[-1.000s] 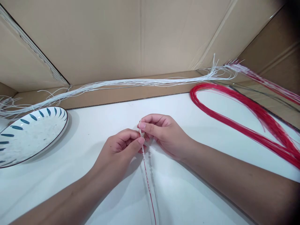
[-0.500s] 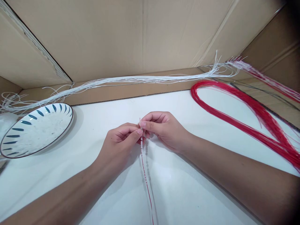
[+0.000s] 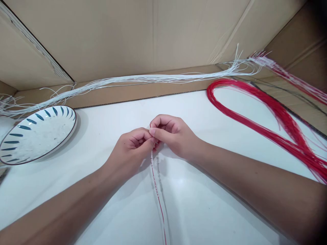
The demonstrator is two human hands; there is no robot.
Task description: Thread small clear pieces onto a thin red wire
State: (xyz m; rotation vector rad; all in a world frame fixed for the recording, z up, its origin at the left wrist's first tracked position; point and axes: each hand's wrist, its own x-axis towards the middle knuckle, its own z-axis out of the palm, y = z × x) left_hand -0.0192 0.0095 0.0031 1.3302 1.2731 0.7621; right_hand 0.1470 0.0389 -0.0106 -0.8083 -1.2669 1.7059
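Note:
A thin red cord [image 3: 160,206] with small white bead-like bits along its upper stretch runs from the bottom edge up to my fingers. My left hand [image 3: 136,144] pinches it between thumb and forefinger. Right beside it, my right hand [image 3: 170,134] is closed, thumb against forefinger, at the cord's upper end, whose short tip sticks up above the fingers. The fingertips of both hands meet and hide what lies between them. On the left stands a white oval plate [image 3: 15,148] with blue leaf strokes and a dark rim; small clear or whitish pieces lie in it.
A looped bundle of red cords [image 3: 237,117] lies at the right on the white table [image 3: 204,211]. Along the cardboard wall [image 3: 114,37] at the back stretches a bundle of white cords [image 3: 143,78]. Red-and-white strands [image 3: 291,76] lie at the far right.
The whole view has shifted slightly, so everything sits a little higher and further left. Both hands keep their pinch on the cord, with the fingertips slightly changed in position.

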